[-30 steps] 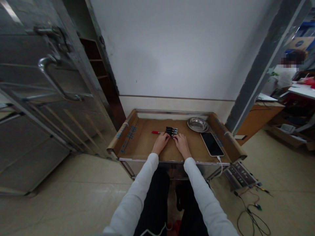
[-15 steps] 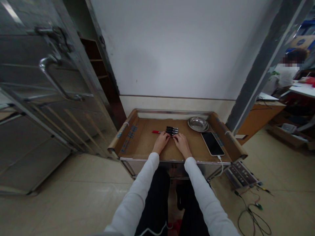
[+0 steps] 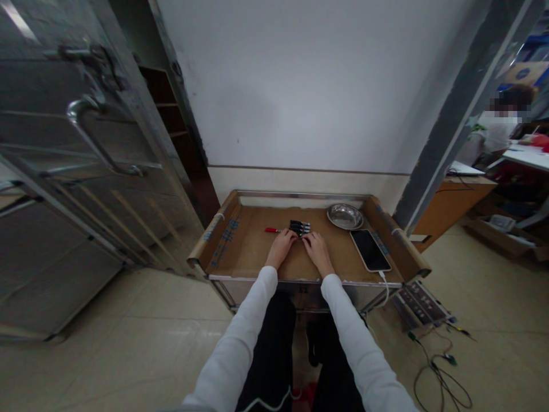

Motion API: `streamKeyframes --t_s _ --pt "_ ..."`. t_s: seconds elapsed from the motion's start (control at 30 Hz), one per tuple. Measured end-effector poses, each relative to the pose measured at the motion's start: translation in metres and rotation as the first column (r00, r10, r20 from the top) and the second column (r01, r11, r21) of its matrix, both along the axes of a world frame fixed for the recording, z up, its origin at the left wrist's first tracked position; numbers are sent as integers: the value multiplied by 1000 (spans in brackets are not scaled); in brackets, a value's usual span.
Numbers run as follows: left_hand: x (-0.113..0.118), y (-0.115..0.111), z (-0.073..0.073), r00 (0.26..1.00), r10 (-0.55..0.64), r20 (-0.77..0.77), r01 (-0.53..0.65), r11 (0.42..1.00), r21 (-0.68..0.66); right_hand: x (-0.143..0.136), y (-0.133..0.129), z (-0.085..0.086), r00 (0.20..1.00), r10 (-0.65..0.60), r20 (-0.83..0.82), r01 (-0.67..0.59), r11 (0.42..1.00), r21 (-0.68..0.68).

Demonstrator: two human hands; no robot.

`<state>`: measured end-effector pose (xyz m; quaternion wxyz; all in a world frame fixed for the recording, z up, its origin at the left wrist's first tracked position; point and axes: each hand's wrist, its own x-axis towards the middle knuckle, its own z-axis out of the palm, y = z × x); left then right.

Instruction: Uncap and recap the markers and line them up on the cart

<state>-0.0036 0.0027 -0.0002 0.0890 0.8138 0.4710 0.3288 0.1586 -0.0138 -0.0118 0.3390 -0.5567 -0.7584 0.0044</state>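
Several black pens with silvery ends (image 3: 299, 226) lie side by side on the brown cardboard (image 3: 253, 254) that lines the cart top. My left hand (image 3: 281, 248) is at their near left side, fingers bent and closed at the lowest one. From the right, my right hand (image 3: 316, 253) touches the same spot with its fingertips pinched together. What the fingertips grip is too small to make out. A red pen (image 3: 271, 230) lies just left of the row, beyond my left hand.
A round metal dish (image 3: 345, 216) sits at the back right of the cart. In front of it lies a phone (image 3: 370, 250) with a white cable. A metal door (image 3: 98, 137) stands at left; a person (image 3: 501, 126) is far right.
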Motion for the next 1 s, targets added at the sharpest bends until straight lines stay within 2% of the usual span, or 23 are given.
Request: streamKeyframes --t_s 0.2,0.37,0.47,0.6,0.7,0.87,1.0 --pt "1 -2 2 998 -41 50 43 999 -22 -1 -2 3 1000 6 4 -6 1000 -1" --pt "1 -1 0 987 -95 132 96 995 2 -2 -3 4 989 132 -70 -131 991 10" --pt "1 -1 -1 978 -129 161 130 992 7 -2 -4 4 986 143 -85 -142 990 7" --pt "2 -3 2 979 -122 166 119 993 24 -2 -4 5 989 94 -113 -93 996 14" --pt "3 -4 6 994 -71 83 64 994 86 -3 -4 6 986 53 -156 -48 998 36" --pt "2 -4 9 993 4 -119 1 999 42 0 -4 6 983 -127 -135 133 990 39" --pt "3 -6 10 988 27 -151 -22 999 33 2 -6 5 967 -250 -51 253 966 54"
